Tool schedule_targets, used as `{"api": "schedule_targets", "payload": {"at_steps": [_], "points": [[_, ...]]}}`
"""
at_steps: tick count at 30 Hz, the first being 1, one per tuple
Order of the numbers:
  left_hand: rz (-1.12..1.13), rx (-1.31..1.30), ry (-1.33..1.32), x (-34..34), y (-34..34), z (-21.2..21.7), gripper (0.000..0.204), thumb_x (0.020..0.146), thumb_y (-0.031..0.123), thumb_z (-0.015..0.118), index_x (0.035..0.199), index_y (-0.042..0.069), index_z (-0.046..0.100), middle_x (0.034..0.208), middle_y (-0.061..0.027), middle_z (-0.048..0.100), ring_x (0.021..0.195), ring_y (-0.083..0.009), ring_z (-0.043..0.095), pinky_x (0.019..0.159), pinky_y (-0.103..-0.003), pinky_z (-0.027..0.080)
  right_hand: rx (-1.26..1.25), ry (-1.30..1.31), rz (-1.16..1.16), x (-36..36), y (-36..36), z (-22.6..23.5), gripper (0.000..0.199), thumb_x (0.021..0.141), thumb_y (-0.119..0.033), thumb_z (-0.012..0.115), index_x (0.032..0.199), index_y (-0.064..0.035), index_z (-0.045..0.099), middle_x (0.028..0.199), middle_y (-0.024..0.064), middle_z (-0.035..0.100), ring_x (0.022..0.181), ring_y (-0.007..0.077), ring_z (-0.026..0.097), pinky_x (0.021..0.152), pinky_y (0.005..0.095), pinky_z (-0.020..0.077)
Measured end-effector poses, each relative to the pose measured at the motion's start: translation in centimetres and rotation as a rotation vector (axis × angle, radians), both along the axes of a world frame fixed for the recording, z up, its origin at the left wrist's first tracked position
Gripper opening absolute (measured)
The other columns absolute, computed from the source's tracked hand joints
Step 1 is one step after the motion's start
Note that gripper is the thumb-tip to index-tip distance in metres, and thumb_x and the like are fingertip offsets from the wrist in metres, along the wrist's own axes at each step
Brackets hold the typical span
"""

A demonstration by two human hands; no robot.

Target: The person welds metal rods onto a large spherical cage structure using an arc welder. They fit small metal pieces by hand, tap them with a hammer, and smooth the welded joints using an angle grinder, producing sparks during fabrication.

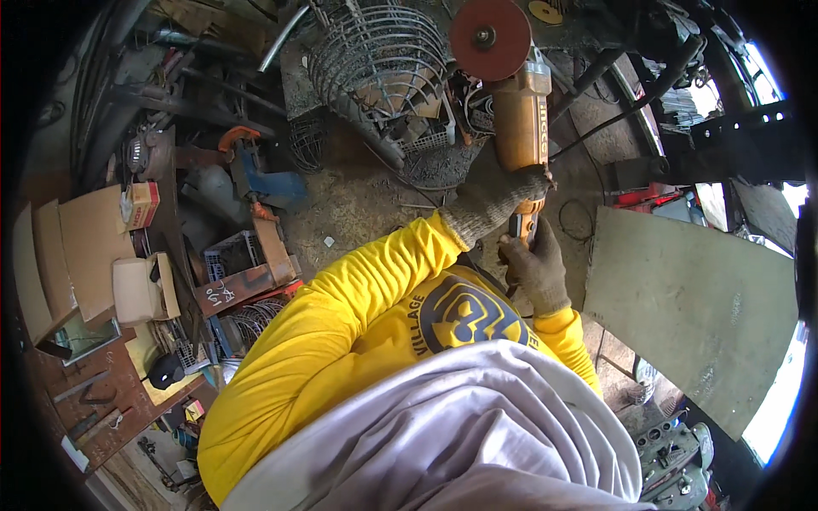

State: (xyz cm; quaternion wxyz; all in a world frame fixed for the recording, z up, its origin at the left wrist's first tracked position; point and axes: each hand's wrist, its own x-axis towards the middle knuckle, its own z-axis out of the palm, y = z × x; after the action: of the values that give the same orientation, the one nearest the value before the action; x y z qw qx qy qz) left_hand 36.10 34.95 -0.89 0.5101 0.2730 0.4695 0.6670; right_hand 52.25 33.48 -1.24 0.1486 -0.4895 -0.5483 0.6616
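Observation:
An orange angle grinder (pixel 520 128) points away from me, with a reddish-brown disc (pixel 503 55) at its far end. My left hand (pixel 492 204), in a dark knitted work glove, is wrapped round the rear of the grinder's body. Just behind it my right hand (pixel 542 272), gloved too, closes on the narrow orange handle. Whether the disc is spinning I cannot tell. Beyond the grinder's left side lies a rounded metal wire cage (pixel 379 55), apart from the disc.
A blue bench vise (pixel 268 175) stands to the left, near opened cardboard boxes (pixel 94 243) on a cluttered brown bench. At right leans a large greenish-grey sheet (pixel 694 307). A dark cable (pixel 626 119) runs past the grinder. A white plastic crate (pixel 429 140) sits below the cage.

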Motion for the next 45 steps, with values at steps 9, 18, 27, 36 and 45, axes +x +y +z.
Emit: {"api": "schedule_targets", "payload": {"at_steps": [9,18,27,36,45], "points": [[-0.02,0.065,0.413,-3.3,4.3,0.5,0.049,0.08,0.026,0.081,0.115,0.004,0.055,0.099,-0.009,0.069,0.088,-0.0173,0.07,0.075,-0.032,0.057,0.005,0.098,0.07,-2.6,7.9,-0.2,0.03,0.086,-0.014,0.069,0.11,-0.0046,0.055,0.075,0.0025,0.058,0.059,0.0114,0.057,0.051,0.0263,0.0482],[0.423,-0.185,0.784,-13.6,-12.6,5.0,0.025,0.095,0.018,0.071,0.115,0.005,0.066,0.104,-0.0062,0.069,0.085,-0.0129,0.066,0.077,-0.027,0.054,-0.066,0.215,0.078,-7.7,20.1,-1.7,0.022,0.088,-0.018,0.068,0.102,-0.003,0.059,0.071,0.0004,0.055,0.051,0.0096,0.048,0.044,0.025,0.0387],[0.422,-0.364,1.589,-34.2,-13.1,2.4,0.032,0.093,0.018,0.067,0.12,0.002,0.066,0.109,-0.0168,0.072,0.1,-0.0288,0.07,0.089,-0.036,0.053,-0.261,0.238,0.0,-12.8,25.0,-5.2,0.019,0.09,-0.017,0.068,0.103,-0.0034,0.062,0.07,0.0001,0.058,0.049,0.0088,0.052,0.043,0.0208,0.0413],[-0.141,-0.416,1.806,-43.1,-1.3,0.4,0.029,0.094,0.016,0.058,0.121,0.015,0.068,0.116,-0.019,0.069,0.111,-0.0389,0.065,0.094,-0.044,0.052,-0.209,0.108,0.138,-13.2,29.0,-3.5,0.024,0.092,-0.027,0.067,0.101,-0.0048,0.066,0.072,-0.0007,0.061,0.055,0.01,0.057,0.046,0.0229,0.0441],[-0.346,-0.382,1.791,-46.8,-0.1,-1.1,0.034,0.092,0.029,0.066,0.124,0.017,0.068,0.116,-0.0175,0.069,0.109,-0.0383,0.065,0.095,-0.045,0.052,0.086,-0.385,0.255,-13.7,28.1,-2.7,0.038,0.093,-0.039,0.068,0.112,-0.0061,0.066,0.078,0.001,0.062,0.063,0.0118,0.059,0.054,0.0271,0.0463]]}}
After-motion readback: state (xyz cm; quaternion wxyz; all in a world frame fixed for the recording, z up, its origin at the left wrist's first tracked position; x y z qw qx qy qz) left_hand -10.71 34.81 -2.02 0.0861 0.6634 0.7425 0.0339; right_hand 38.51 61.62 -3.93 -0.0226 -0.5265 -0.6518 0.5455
